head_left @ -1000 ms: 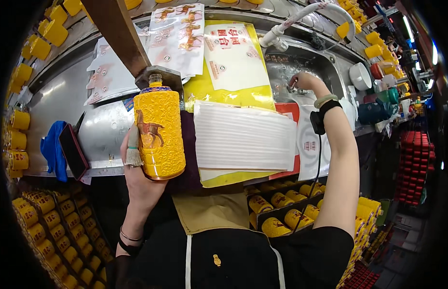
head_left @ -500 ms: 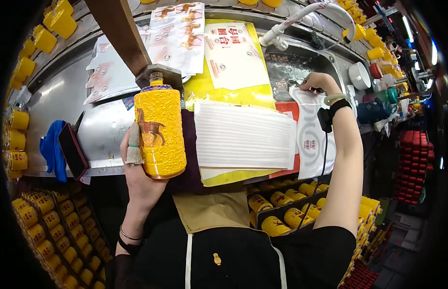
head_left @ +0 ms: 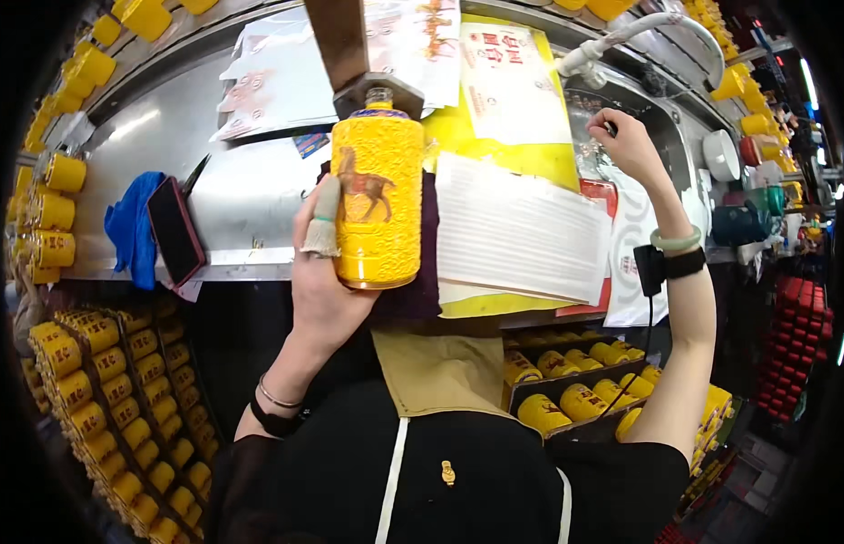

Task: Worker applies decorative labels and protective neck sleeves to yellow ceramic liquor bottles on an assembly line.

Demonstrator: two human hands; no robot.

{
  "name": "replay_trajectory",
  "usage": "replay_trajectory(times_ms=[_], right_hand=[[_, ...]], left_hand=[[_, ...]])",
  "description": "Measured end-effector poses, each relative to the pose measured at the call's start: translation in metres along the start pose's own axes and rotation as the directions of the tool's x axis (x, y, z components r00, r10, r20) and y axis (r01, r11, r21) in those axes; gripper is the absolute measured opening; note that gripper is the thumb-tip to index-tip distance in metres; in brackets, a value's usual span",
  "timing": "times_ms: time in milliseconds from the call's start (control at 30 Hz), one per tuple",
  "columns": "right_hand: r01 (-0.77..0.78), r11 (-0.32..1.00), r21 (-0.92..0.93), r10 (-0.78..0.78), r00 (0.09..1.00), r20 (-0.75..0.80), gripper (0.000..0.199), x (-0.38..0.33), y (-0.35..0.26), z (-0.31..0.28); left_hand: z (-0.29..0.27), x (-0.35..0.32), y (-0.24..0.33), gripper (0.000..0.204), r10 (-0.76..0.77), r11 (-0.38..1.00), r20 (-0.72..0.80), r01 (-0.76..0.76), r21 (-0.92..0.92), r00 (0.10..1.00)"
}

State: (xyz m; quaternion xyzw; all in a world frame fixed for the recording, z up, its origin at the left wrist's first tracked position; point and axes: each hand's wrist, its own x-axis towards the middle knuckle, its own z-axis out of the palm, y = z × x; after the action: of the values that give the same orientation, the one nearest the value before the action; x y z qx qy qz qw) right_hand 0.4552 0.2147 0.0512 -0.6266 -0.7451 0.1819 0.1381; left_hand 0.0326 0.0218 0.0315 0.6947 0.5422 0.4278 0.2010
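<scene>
My left hand (head_left: 327,272) grips the yellow embossed ceramic bottle (head_left: 378,204) upright; I hold it steady while my right hand (head_left: 629,145) pinches the white hose (head_left: 621,32).

Your left hand (head_left: 327,281) is gripping a yellow bottle (head_left: 378,204) showing a rough, pebbled, slightly glossy surface. Behind it, the steel counter (head_left: 232,195) is gleaming smooth, and the blue cloth (head_left: 132,227) is looking soft and matt.

One head-worn fisheye view, looking down and forward over the person's own chest at a steel workbench (head_left: 232,195) close in front. Edges bow hard toward the rim, where detail is probably too dark to trust.
</scene>
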Motion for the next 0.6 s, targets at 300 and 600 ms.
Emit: replay_trajectory(times_ms=[300,600], right_hand=[[0.345,0.836,0.426,-0.340,0.936,-0.090,0.022,-0.119,-0.242,0.041],[0.255,0.773,0.581,-0.046,0.936,-0.349,0.024,-0.137,-0.291,0.121]], left_hand=[[-0.013,-0.005,-0.010,0.121,-0.020,0.966,0.068,0.037,-0.256,0.997],[-0.012,-0.006,-0.005,0.082,-0.223,0.575,0.173,0.273,-0.771,0.959]])
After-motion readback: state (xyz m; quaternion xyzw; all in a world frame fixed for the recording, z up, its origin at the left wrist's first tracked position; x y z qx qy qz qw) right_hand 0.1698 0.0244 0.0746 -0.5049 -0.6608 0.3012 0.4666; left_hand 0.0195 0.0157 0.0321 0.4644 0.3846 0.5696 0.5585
